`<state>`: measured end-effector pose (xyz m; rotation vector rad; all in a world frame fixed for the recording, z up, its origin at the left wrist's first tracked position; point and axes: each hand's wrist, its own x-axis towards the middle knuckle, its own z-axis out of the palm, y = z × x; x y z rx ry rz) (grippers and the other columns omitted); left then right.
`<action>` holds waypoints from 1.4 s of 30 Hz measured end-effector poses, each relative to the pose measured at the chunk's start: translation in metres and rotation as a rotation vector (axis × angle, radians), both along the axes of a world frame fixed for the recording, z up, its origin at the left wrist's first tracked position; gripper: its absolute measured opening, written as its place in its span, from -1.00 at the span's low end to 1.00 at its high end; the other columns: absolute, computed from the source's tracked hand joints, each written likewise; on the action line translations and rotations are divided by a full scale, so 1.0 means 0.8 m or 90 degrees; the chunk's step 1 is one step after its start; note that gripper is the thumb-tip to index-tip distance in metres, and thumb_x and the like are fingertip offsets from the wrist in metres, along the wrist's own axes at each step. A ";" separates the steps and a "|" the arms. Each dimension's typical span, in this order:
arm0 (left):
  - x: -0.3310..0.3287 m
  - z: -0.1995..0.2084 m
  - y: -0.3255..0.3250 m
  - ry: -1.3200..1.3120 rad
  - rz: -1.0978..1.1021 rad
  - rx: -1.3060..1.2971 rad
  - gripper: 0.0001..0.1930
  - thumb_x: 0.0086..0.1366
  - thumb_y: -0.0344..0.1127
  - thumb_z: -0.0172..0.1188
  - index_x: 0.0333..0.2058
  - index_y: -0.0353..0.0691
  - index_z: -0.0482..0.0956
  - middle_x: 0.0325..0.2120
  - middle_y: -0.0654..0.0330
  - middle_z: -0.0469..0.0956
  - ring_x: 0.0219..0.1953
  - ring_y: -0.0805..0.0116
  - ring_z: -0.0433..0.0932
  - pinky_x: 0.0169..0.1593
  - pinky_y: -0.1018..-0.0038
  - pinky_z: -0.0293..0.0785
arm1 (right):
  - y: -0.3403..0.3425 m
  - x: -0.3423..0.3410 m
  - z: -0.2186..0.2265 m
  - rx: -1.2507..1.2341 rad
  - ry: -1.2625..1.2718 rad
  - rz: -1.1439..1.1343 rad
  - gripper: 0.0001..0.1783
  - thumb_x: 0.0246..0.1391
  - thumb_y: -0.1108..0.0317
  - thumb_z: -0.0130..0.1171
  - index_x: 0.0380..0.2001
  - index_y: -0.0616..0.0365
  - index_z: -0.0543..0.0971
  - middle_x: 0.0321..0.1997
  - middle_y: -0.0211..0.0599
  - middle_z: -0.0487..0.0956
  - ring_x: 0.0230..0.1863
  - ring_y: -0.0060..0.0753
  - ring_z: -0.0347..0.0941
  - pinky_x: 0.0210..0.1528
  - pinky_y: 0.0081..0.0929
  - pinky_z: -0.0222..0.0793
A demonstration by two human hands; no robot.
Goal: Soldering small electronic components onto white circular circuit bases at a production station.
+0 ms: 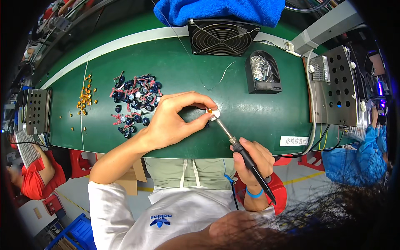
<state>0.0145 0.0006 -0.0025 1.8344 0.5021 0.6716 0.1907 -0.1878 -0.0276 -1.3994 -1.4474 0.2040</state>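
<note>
My left hand (168,118) reaches across the green bench, thumb and forefinger pinched at a small orange-gold piece (210,111). Just beside that piece lies a small white round part (216,113), partly covered by the fingertips. In my right hand (258,158) is a soldering iron (224,128), gripped by its black handle. Its metal tip meets the white part or hovers very near it; I cannot tell which. Left of my left hand spreads a pile of dark round components (135,96) with red twisted wires. Farther left are scattered small orange-gold pieces (85,98).
A black fan (223,37) stands at the back under a blue cloth (221,10). Right of it sits a black bin (264,87) of metal bits. A thin wire (223,77) lies nearby. Perforated metal boxes (339,89) flank the bench. Other people work on both sides.
</note>
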 end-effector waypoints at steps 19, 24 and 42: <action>0.001 0.000 0.001 -0.001 0.001 0.002 -0.76 0.21 -0.57 0.36 -0.12 -0.33 0.70 -0.22 0.09 0.74 -0.16 0.32 0.75 -0.03 0.45 0.66 | -0.001 0.001 -0.003 0.047 0.018 -0.015 -0.60 0.25 0.28 0.31 -0.02 0.42 0.58 -0.45 -0.08 0.71 -0.49 -0.26 0.65 -0.40 -0.45 0.53; -0.005 0.009 0.007 0.009 -0.023 0.132 -0.78 0.16 -0.58 0.39 -0.18 -0.33 0.70 -0.25 0.08 0.73 -0.21 0.23 0.74 -0.07 0.41 0.65 | 0.008 -0.002 0.011 -0.007 0.003 -0.108 -0.51 0.18 0.45 0.36 0.15 0.42 0.54 -0.40 -0.13 0.67 -0.44 -0.25 0.63 -0.33 -0.40 0.54; -0.121 0.065 0.175 0.235 0.322 0.364 -0.73 0.33 -0.51 0.31 -0.01 -0.39 0.67 -0.14 0.05 0.73 -0.06 0.31 0.73 0.04 0.42 0.64 | 0.041 -0.013 0.011 0.073 -0.034 -0.065 -0.49 0.15 0.59 0.30 0.19 0.37 0.53 -0.35 -0.13 0.69 -0.41 -0.14 0.58 -0.29 -0.26 0.49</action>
